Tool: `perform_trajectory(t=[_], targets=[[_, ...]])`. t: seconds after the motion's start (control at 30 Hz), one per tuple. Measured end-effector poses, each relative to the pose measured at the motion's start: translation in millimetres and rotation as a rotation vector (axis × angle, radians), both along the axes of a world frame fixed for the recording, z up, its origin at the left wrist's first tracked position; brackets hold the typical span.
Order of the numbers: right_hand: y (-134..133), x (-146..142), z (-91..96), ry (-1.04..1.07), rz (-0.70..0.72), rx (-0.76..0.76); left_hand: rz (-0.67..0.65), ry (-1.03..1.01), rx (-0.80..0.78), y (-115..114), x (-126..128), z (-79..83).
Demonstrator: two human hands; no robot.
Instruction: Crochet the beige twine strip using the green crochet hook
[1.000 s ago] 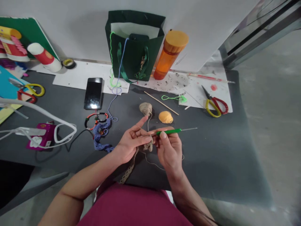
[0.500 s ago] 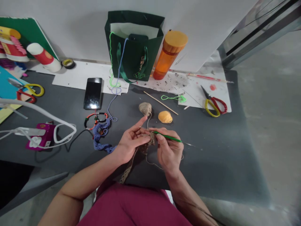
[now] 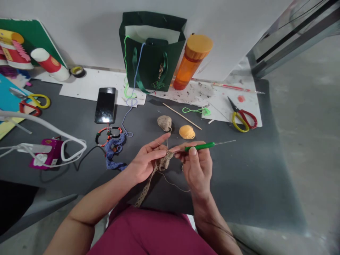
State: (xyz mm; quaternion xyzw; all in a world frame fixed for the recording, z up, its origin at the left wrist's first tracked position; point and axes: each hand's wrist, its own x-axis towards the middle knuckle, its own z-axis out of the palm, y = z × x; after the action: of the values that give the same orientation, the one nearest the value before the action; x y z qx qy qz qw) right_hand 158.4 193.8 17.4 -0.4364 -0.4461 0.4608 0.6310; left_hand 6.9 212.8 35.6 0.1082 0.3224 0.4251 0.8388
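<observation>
Through my head camera I have both hands over the near middle of the bench. On my left hand, the grip is pinched, thumb to fingers, on the beige crochet work, with the forefinger stretched out toward the beige yarn ball. A strand runs from that ball down to the work, and a narrow lacy strip trails near and left, toward the maroon shirt. My right hand has its grip closed around the green handle of the crochet hook; one thin metal end points right, while the other reaches left to the work, its tip too small for me to make out. Just right of the beige ball sits a yellow ball, with a wooden stick lying aslant beyond both. Left of my hands I see a blue-violet crocheted piece beside beaded bracelets.
</observation>
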Motion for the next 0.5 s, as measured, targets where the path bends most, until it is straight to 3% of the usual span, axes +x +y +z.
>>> perform_trajectory(t=[0.3, 0.4, 0.5], targets=[[2.0, 6.6, -1.3, -0.603, -0.026, 0.5, 0.082, 0.135, 0.069, -1.2, 1.4, -4.9], [1.8, 5.6, -0.4, -0.699, -0.049, 0.535, 0.082, 0.109, 0.052, -1.5, 2.7, -5.5], [-3.4, 4.0, -1.5, -0.641, -0.081, 0.483, 0.059, 0.061, 0.01, -2.1, 3.4, -4.9]])
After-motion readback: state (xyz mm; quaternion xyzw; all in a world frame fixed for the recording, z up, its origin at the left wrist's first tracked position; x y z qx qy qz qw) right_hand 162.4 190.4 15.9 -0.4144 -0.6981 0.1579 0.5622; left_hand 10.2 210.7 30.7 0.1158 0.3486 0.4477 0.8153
